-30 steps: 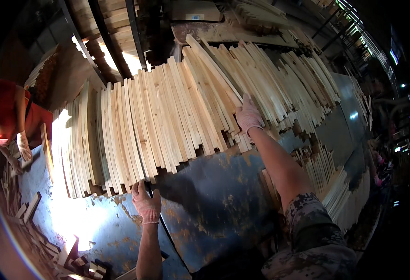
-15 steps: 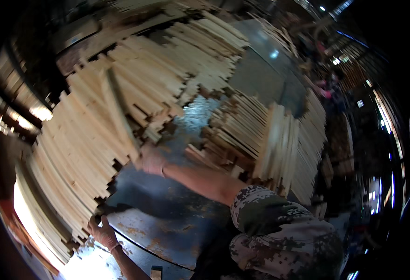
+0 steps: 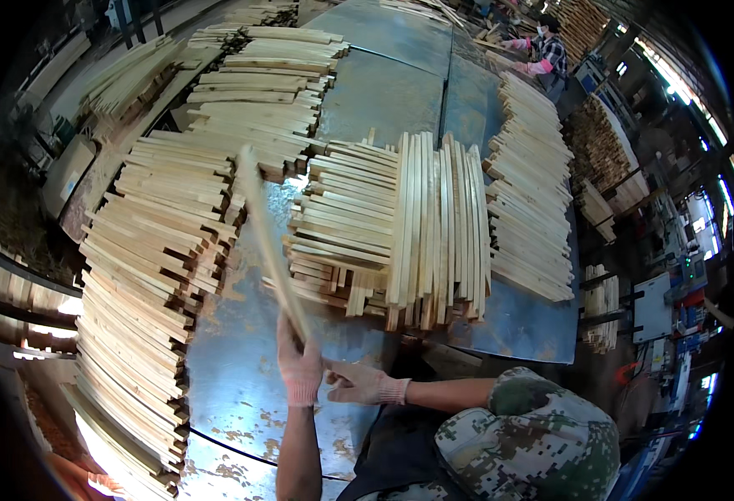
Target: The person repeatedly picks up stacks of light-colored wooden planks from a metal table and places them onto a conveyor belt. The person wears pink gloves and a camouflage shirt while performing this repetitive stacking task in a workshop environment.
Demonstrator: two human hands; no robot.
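My left hand (image 3: 298, 367), in a pale pink work glove, is closed around the near end of a long wooden strip (image 3: 268, 246). The strip tilts up and away to the left above the metal table (image 3: 242, 359), slightly blurred. Just right of it, my right hand (image 3: 365, 384), gloved alike, reaches toward the left wrist with its fingers loosely apart and nothing seen in them. Left of both hands runs a long row of wooden strips (image 3: 133, 334) laid side by side. Beyond the hands stands a stack of strips (image 3: 438, 234), some lying crosswise and some lengthwise.
Another row of strips (image 3: 534, 200) lines the table's right side. A co-worker (image 3: 546, 54) in pink gloves stands at the far right end. Another person's hand (image 3: 106, 484) shows at the lower left. Machines (image 3: 668, 309) and stacked wood (image 3: 601, 146) stand beyond the right edge.
The strip has come off the left row and over the table, passing from my right hand to my left. Both hands have drawn together near my body, and the view has turned right.
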